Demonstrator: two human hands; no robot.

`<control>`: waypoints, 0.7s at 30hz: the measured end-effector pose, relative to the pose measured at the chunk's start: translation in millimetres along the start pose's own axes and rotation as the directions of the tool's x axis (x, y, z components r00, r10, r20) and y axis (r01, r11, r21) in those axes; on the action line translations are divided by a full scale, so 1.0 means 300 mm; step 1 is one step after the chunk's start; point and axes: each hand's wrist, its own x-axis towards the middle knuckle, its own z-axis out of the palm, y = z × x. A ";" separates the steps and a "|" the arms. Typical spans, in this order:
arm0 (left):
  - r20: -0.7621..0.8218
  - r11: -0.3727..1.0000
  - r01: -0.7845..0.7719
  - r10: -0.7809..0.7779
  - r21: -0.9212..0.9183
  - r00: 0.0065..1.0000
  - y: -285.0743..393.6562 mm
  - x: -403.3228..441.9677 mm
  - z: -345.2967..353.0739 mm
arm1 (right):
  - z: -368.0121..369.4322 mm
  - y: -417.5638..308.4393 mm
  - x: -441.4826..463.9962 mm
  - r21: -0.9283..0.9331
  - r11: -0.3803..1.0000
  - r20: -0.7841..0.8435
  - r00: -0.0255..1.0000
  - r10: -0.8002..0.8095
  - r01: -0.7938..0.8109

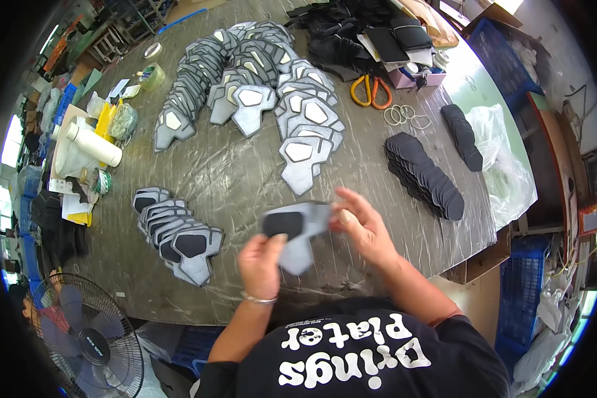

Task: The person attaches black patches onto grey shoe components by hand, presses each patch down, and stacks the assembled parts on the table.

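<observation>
Grey panel is pinched in the left hand, leaving its dark patch visible; blur hides whether the right hand, at the opposite edge, grips too. Left of the grip, overlapping panels leave edges exposed for picking.

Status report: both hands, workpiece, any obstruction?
Left hand grips flat grey angular piece with black patch. Right hand at its edge, contact blurred. Similar stack left, not in way.

A black short-sleeved T-shirt with chunky white lettering fills the lower centre; a silvery bracelet rings the left wrist.
</observation>
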 end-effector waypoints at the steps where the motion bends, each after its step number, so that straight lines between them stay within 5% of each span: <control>1: -0.080 0.998 -0.066 0.068 0.024 0.995 0.029 0.014 -0.066 | -0.047 0.016 0.040 -0.253 0.966 0.033 0.999 -0.038 0.045; 2: -0.221 0.989 -0.136 0.146 0.060 0.964 0.043 0.028 -0.132 | -0.066 0.003 0.074 -0.569 0.819 0.001 0.996 -0.091 0.075; 4: -0.349 0.948 -0.214 0.288 0.236 0.892 0.076 0.034 -0.288 | -0.102 -0.012 0.156 -0.891 0.395 0.136 0.962 -0.237 0.223; 6: -0.380 0.858 -0.284 0.455 0.428 0.805 0.062 0.049 -0.429 | -0.088 -0.009 0.243 -0.919 0.261 0.199 0.921 -0.335 0.294; 8: -0.459 0.598 0.122 0.451 0.792 0.765 0.136 0.008 -0.420 | -0.067 -0.006 0.336 -0.943 0.158 0.222 0.905 -0.364 0.294; 10: -0.249 0.286 0.055 0.705 0.957 0.664 0.116 0.002 -0.438 | -0.050 -0.004 0.430 -0.968 0.093 0.189 0.921 -0.341 0.233; 11: -0.113 0.108 0.044 0.790 0.993 0.602 0.111 0.005 -0.441 | -0.053 0.001 0.463 -0.983 0.086 0.132 0.951 -0.279 0.162; 15: 0.148 0.031 -0.298 0.815 0.954 0.560 0.123 0.012 -0.321 | -0.082 -0.026 0.511 -0.974 0.225 0.016 0.993 -0.120 0.043; 18: 0.293 0.262 -0.569 0.650 0.779 0.701 0.096 0.037 -0.181 | -0.141 -0.045 0.443 -0.839 0.544 0.016 0.997 0.072 -0.026; 21: 0.468 0.395 -0.635 0.442 0.664 0.765 0.075 0.070 -0.021 | -0.196 -0.076 0.317 -0.809 0.581 0.054 0.974 0.221 -0.087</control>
